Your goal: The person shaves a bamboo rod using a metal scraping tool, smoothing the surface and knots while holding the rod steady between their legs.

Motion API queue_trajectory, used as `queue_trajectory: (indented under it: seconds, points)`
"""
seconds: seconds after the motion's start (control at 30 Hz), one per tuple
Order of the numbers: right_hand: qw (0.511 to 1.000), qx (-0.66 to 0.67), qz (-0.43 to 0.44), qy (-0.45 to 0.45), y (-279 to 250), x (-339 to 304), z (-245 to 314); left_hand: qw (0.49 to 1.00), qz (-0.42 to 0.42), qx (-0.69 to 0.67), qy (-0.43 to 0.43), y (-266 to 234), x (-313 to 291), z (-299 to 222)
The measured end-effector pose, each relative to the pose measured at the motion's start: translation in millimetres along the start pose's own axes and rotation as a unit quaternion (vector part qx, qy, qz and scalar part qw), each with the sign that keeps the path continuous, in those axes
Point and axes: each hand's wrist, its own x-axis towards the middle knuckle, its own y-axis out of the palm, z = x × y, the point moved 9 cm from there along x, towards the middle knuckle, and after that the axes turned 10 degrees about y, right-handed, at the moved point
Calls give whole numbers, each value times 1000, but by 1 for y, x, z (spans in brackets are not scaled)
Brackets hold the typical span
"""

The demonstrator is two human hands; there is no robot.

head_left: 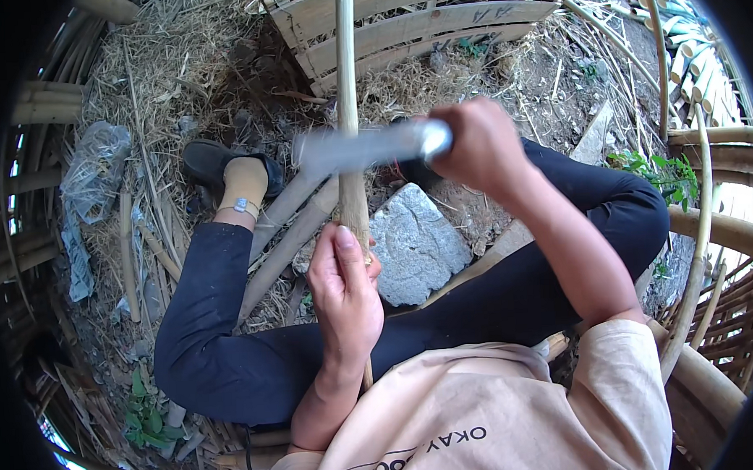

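My left hand (345, 295) is wrapped round a long pale wooden or bamboo pole (347, 77), thumb lying along it. The pole runs from my lap away past the top edge of the view. In my closed right hand (482, 145) is a blade-like tool (373, 146), smeared by motion; its blade looks broad and greyish, perhaps a machete's. It crosses over the pole a little beyond my left hand; whether it touches the pole I cannot tell. Beneath and right of the pole lies a flat grey stone (419, 246) between my bent legs.
A slatted wooden crate (434, 22) stands at the far side. Cut bamboo pieces (296, 226) lie by my left shoe (209, 162). A crumpled clear plastic bag (96, 167) is at left. Stacked bamboo tubes (701, 74) are at far right, near bamboo rails (712, 229).
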Motion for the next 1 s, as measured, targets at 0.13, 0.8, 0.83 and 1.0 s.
queue_trajectory:
  seconds: [0.13,0.8,0.83,1.0]
  points:
    - [990,-67,-115,36,-43,27,-34,997,25,-56,-47,10,1,-1]
    - [998,15,55,-37,28,-24,13,997,-28,55,37,-2,8,13]
    - [998,9,53,-34,28,-21,11,996,-26,73,33,-2,7,13]
    - [999,-10,16,-32,14,-1,11,999,-11,41,9,-4,7,8]
